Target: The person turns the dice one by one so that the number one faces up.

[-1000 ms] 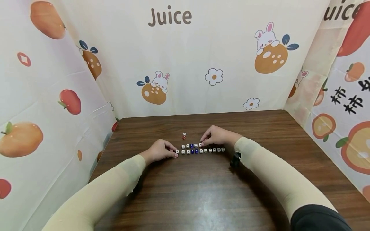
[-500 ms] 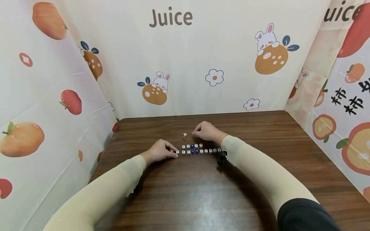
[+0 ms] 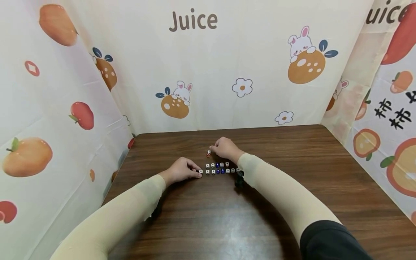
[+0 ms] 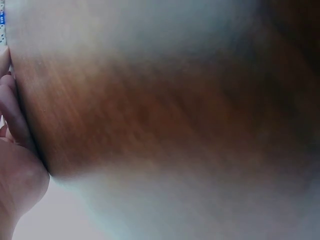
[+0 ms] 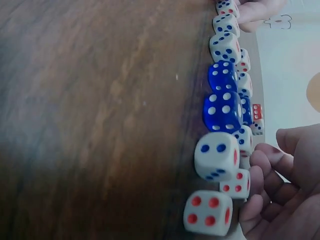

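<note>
My left hand [image 3: 182,169] pinches a white die [image 3: 200,171] at the left end of the front row, thumb and fingertips at its sides. That row continues with several white dice and two blue dice [image 5: 222,111]. Behind it stands a shorter row: white dice [image 3: 207,165] and one blue die [image 3: 217,165]. My right hand [image 3: 226,148] reaches over the rows toward a white die [image 3: 209,152] and a red die [image 3: 208,155] farther back, fingertips right by the white one. In the right wrist view its fingers bend loosely with nothing held. The right wrist hides the front row's right end.
The dice stand on a brown wood-grain table [image 3: 201,216]. Behind it and at both sides hang pale cloths [image 3: 211,54] printed with fruit, rabbits and flowers. A black device [image 3: 239,180] sits under the right wrist.
My right hand has left the white die at the right end of the shorter row and moved back and left to the two rear dice. The left hand keeps its place.
</note>
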Tool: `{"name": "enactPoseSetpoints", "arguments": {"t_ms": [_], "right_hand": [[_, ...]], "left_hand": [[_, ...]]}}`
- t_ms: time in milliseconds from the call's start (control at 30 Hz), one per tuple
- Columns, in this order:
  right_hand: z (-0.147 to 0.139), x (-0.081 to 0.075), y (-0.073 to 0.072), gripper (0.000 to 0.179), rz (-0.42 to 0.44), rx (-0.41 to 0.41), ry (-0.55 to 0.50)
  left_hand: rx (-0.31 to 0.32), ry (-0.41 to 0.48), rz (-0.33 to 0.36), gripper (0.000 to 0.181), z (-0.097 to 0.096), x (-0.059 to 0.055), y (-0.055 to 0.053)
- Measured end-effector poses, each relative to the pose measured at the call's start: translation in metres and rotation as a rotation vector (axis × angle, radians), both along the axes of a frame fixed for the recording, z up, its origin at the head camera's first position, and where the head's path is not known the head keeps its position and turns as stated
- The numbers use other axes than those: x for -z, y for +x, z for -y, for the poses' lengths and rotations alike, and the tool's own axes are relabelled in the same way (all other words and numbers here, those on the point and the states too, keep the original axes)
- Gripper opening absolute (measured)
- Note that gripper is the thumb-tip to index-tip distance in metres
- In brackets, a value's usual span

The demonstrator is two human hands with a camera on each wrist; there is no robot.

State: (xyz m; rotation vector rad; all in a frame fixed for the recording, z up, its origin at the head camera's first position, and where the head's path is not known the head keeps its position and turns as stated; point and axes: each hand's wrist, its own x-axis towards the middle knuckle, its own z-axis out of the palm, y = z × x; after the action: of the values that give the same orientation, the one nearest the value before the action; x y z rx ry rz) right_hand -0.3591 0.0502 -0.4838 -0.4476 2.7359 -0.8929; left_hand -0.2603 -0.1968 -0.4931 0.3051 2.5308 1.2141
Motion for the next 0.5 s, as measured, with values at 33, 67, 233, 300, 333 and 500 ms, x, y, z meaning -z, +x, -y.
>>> {"name": "enactPoseSetpoints", "arguments": {"t_ms": [33, 67, 233, 300, 333, 500], "right_hand": [[0.0010, 0.0004, 0.0002, 0.063, 0.003, 0.007, 0.011], [0.0018, 0.0007, 0.0006, 0.063, 0.006, 0.012, 0.024], [0.0041, 0.0009, 0.0019, 0.061, 0.010, 0.011, 0.081], [0.0042, -0.0001, 0.0015, 0.061, 0.010, 0.010, 0.090], [0.0041, -0.0009, 0.0011, 0.061, 0.015, 0.012, 0.088], [0.0019, -0.0023, -0.0018, 0.064, 0.034, 0.011, 0.069]], "left_hand": [[-0.003, 0.003, 0.007, 0.019, -0.0005, 0.0002, 0.0000], [-0.004, 0.005, 0.012, 0.019, -0.0009, 0.0005, 0.0003], [-0.012, 0.006, 0.015, 0.018, -0.0015, 0.0010, 0.0016], [-0.015, 0.005, 0.011, 0.018, -0.0016, 0.0010, 0.0016], [-0.018, 0.006, 0.012, 0.018, -0.0017, 0.0006, 0.0015], [-0.013, 0.007, 0.007, 0.019, -0.0013, -0.0010, 0.0020]]}}
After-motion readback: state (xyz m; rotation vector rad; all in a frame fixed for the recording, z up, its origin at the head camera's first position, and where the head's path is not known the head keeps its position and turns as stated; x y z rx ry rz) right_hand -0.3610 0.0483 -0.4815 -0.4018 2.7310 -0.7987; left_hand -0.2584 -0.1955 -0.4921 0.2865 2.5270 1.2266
